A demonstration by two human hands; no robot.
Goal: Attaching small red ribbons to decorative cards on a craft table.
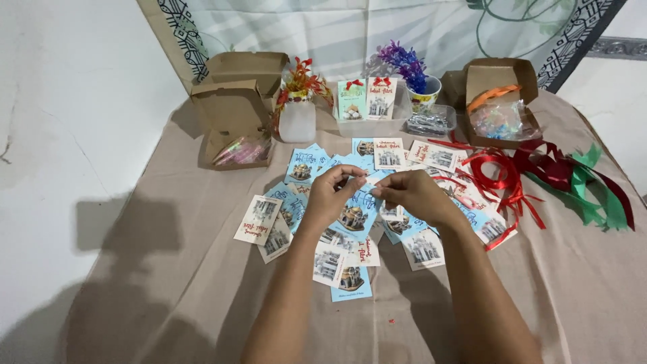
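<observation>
Both hands meet above the middle of a table covered with a beige cloth (pixel 168 283). The left hand (pixel 330 195) has its fingers curled in, thumb and forefinger pinched on one end of a small pale, thin piece (pixel 370 182) that is too small to make out; the right hand (pixel 414 194) pinches the other end in the same way, so the piece hangs between the two sets of fingertips, just above the scattered cards. Beneath the hands lies a loose spread of small rectangular paper cards (pixel 350 219), some blue and some white, each printed with a domed building, overlapping one another on the cloth. To the right of the cards sits a tangle of glossy red satin ribbon (pixel 502 175), and further right lie dark red and green ribbon strips (pixel 593 189). At the back left stands an open brown cardboard box (pixel 232 111) with something colourful in clear wrapping inside. Beside it is a white vase with red and orange artificial flowers (pixel 298 108). Two cards with red bows (pixel 367 100) stand upright near a patterned cup with purple artificial flowers (pixel 414 81). At the back right is a second open brown cardboard box (pixel 499 101) holding clear bags.
</observation>
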